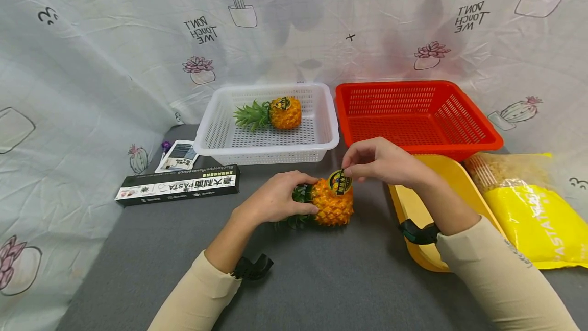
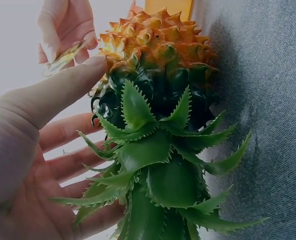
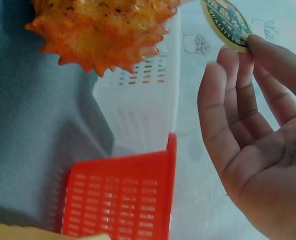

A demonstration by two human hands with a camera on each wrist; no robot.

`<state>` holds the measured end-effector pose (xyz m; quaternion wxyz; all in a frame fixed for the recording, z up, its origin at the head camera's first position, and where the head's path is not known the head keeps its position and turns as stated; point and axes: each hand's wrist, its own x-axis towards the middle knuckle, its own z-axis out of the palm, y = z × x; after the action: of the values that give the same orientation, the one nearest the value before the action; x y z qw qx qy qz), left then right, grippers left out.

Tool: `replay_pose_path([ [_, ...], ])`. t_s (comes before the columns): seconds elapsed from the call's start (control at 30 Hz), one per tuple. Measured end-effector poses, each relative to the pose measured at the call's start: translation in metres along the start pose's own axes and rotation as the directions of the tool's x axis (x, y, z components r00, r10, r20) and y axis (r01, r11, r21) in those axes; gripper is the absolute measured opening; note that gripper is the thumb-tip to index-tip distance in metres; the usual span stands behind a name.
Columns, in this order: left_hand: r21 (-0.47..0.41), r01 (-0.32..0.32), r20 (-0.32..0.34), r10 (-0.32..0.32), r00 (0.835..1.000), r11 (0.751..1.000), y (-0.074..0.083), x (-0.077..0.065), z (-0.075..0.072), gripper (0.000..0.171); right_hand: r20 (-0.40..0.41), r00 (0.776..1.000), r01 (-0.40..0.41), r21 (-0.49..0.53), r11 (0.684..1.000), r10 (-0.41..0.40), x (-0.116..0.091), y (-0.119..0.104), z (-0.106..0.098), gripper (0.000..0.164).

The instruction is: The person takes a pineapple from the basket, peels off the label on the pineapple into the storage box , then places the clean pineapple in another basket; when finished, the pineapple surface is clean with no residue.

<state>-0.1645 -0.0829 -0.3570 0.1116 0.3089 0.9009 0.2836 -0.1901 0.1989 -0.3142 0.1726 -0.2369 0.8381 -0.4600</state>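
An orange toy-like pineapple point(image 1: 334, 210) with a green, spiky-leaved crown point(image 2: 155, 150) lies on its side on the grey table. My left hand point(image 1: 277, 197) holds it where the crown meets the body, thumb on the near side and fingers round the far side. Between thumb and fingertips, my right hand point(image 1: 385, 161) pinches the edge of a round black-and-yellow label point(image 3: 228, 24), raised just above the fruit's skin. The label's other edge runs out of the right wrist view. Part of the crown is hidden under my left hand in the head view.
Behind stand a white basket point(image 1: 268, 158) with another labelled pineapple point(image 1: 286, 113) inside and a red basket point(image 1: 390, 134). At right are a yellow tray point(image 1: 415, 203) under my right forearm and a yellow pasta bag point(image 1: 533, 213). A black pasta box point(image 1: 179, 185) and white packet point(image 1: 178, 156) lie left.
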Motion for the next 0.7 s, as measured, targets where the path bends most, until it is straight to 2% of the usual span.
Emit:
replay_pose_path([
  [0.4, 0.014, 0.018, 0.007, -0.018, 1.0, 1.0, 0.0, -0.001, 0.001, 0.061, -0.099, 0.993, -0.057, 0.097, 0.994, 0.066, -0.027, 0.005, -0.028, 0.017],
  [0.7, 0.012, 0.004, 0.002, -0.004, 1.0, 1.0, -0.002, 0.0, 0.0, 0.061, -0.156, 0.981, -0.102, 0.119, 0.988, 0.12, -0.047, 0.018, -0.046, 0.018],
])
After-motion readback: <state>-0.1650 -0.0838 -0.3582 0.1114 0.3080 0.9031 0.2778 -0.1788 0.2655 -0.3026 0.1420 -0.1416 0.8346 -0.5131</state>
